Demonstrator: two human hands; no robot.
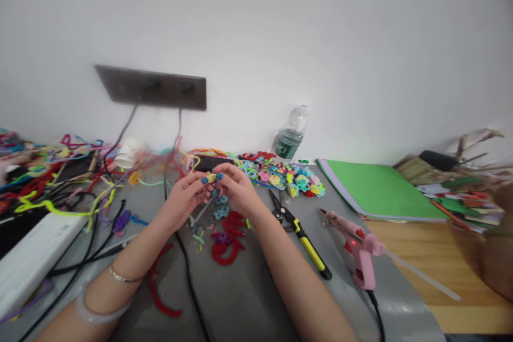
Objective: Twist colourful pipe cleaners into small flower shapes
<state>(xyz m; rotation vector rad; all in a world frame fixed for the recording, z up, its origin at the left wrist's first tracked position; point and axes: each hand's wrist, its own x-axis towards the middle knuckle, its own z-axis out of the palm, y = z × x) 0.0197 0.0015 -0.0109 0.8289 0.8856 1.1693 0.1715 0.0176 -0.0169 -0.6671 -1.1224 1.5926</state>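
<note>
My left hand [188,195] and my right hand [236,188] meet over the grey table, fingertips pinched. Between them is a small pale yellow fuzzy piece [211,177], which looks like a bent pipe cleaner; its exact shape is too small to make out. A light blue pipe-cleaner flower [222,212] lies just below the fingers. Nearer to me are red coiled pipe cleaners [229,248] with a purple one [223,238] among them. Small cut scraps [198,236] lie beside these. A red pipe-cleaner strip [154,286] curves under my left forearm.
Yellow-black pliers [306,246] and a pink glue gun [360,256], its light red, lie at right. Behind are finished colourful flowers [294,177], a water bottle [290,136] and green sheets [385,187]. Tangled pipe cleaners [52,203], a white box [40,256] and black cables [188,272] occupy the left.
</note>
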